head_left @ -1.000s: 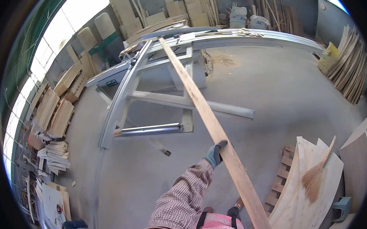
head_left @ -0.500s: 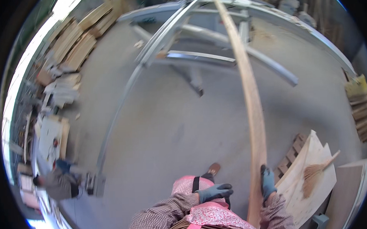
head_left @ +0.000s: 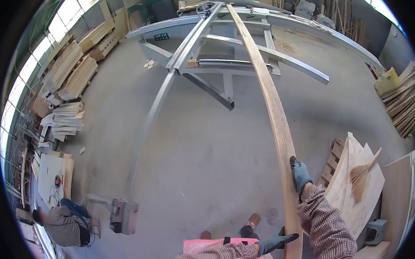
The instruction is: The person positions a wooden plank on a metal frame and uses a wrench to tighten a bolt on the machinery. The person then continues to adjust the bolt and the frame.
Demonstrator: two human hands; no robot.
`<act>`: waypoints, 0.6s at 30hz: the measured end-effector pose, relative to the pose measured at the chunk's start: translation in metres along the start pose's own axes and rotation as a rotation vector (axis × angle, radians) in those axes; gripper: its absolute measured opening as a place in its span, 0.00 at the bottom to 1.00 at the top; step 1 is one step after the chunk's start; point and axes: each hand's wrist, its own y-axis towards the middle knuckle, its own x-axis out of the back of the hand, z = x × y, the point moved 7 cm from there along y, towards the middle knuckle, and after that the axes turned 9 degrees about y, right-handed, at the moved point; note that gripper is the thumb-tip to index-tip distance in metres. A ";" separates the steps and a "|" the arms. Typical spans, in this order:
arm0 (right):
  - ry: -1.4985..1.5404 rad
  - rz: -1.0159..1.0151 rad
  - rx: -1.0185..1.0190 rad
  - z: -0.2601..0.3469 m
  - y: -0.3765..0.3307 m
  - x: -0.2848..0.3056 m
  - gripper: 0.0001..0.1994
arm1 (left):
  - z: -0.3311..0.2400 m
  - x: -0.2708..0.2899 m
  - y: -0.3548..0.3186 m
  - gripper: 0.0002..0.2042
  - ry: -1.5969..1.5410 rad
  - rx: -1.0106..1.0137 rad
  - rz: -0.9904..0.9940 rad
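A long wooden board (head_left: 279, 121) runs from beside me to a metal frame at the far end. My right hand (head_left: 302, 174), in a grey-blue glove with dark fingertips, grips its right edge, thumb on top and the other fingers hidden underneath. Closer to my body, my left hand (head_left: 275, 242), gloved alike, reaches to the board's left edge. Its visible fingers are stretched out, and one lies across the board's top face. The metal frame (head_left: 242, 71) has pale rails and legs, and the board's far end rests on it.
A long metal rail (head_left: 153, 113) slopes toward a grey box-shaped machine (head_left: 124, 216) at left. Beyond it a person (head_left: 65, 223) crouches. Wood stacks (head_left: 73, 73) line the left side. To my right are plywood sheets (head_left: 344, 183), a straw broom (head_left: 360, 176) and a pallet (head_left: 331, 163).
My right hand has moved farther along the board, away from me. My left hand has gone from in front of my apron to the board's near part. The view has shifted.
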 end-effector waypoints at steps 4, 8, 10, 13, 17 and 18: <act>-0.049 -0.026 -0.004 0.005 -0.027 -0.056 0.30 | 0.027 0.041 -0.071 0.31 0.135 -0.053 -0.119; -0.029 -0.035 -0.042 0.008 -0.061 -0.147 0.32 | 0.032 0.088 -0.156 0.25 0.129 -0.212 -0.288; -0.035 -0.040 -0.094 0.013 -0.073 -0.167 0.33 | 0.027 0.102 -0.186 0.24 0.124 -0.424 -0.324; -0.120 -0.205 0.010 0.022 -0.085 -0.181 0.35 | 0.052 0.102 -0.234 0.22 0.134 -0.334 -0.383; -0.043 -0.146 -0.068 0.034 -0.128 -0.225 0.36 | 0.108 0.142 -0.253 0.23 -0.025 -0.347 -0.459; -0.001 -0.118 -0.087 0.031 -0.139 -0.239 0.37 | 0.103 0.147 -0.270 0.23 -0.071 -0.286 -0.487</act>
